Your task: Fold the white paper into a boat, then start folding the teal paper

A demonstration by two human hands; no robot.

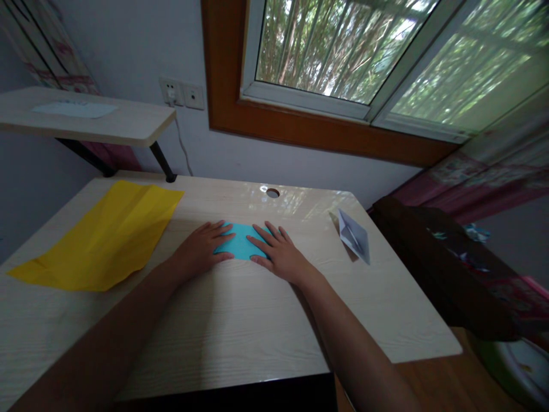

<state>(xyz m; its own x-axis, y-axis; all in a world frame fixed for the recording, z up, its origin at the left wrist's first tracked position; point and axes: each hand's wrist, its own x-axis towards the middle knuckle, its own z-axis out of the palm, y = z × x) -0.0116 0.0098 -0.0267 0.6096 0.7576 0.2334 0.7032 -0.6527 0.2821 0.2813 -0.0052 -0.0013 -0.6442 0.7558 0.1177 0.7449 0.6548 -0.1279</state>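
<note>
A small folded piece of turquoise paper (241,242) lies flat on the light wooden desk (240,320), near the middle. My left hand (201,249) rests palm down on its left edge, fingers spread. My right hand (278,253) presses flat on its right edge, fingers spread and pointing left across the paper. Neither hand grips the paper; both lie on top of it.
A large creased yellow sheet (107,237) lies on the desk's left side. A folded white paper boat shape (354,234) sits at the right. A cable hole (272,193) is at the back. A raised shelf (86,120) holds a white sheet. A dark chair (446,269) stands right.
</note>
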